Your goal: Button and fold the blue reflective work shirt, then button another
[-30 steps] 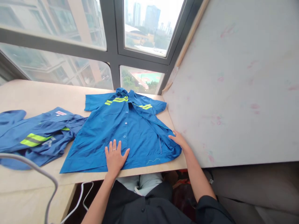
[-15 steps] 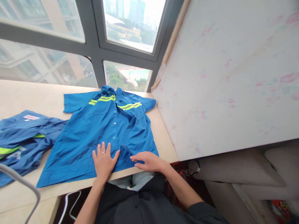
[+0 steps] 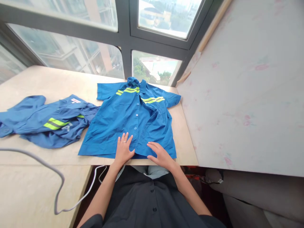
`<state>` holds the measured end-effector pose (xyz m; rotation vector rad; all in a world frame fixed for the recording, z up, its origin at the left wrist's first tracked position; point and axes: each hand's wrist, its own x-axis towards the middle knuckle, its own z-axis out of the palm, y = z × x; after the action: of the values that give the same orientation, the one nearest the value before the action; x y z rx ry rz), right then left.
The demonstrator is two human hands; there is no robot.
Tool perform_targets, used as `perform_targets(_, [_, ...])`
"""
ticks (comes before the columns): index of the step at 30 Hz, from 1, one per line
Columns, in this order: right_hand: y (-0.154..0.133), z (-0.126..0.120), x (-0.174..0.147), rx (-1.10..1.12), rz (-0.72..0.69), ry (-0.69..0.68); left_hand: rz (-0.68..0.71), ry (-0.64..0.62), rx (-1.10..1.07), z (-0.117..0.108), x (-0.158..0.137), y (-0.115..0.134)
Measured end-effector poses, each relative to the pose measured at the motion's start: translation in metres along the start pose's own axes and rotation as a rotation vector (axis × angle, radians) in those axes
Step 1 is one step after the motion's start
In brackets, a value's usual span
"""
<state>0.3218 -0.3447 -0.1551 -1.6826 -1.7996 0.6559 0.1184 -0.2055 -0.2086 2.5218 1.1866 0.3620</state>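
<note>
A blue short-sleeved work shirt (image 3: 111, 126) with yellow-green reflective bands lies front up on the wooden tabletop (image 3: 186, 148), collar toward the window. Its button strip shows down the middle, and the right front panel is creased and partly folded over below the band. My left hand (image 3: 123, 150) rests on the lower front beside the button strip, fingers spread, a ring on one finger. My right hand (image 3: 160, 155) is over the lower right hem, fingers stretched and thumb apart; whether it presses on the cloth I cannot tell.
A second, darker blue shirt (image 3: 57, 117) lies crumpled on the left. A grey-white cable (image 3: 60, 180) loops across the near left table edge. Window frames (image 3: 125, 41) stand behind the tabletop, and a pale flowered panel (image 3: 237, 95) rises on the right.
The view has swung left, showing more of the second shirt. My right hand has moved the right front panel's lower edge, which now lies flatter near the button strip. My left hand stays beside it.
</note>
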Motion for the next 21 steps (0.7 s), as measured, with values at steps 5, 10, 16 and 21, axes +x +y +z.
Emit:
perform_targets(5, [-0.008, 0.023, 0.020, -0.029, -0.038, 0.013, -0.079, 0.059, -0.276, -0.014, -0.028, -0.001])
perform_targets(10, [-0.013, 0.044, 0.039, -0.058, 0.029, 0.005, -0.425, 0.105, -0.740, -0.031, -0.047, 0.014])
perform_targets(16, [-0.005, 0.038, 0.046, 0.068, 0.103, 0.105, -0.833, -0.096, -1.256, -0.042, -0.046, 0.027])
perform_targets(21, [-0.002, 0.037, 0.033, 0.049, 0.092, 0.078, -1.098, -0.215, -1.682, -0.051, -0.040, 0.036])
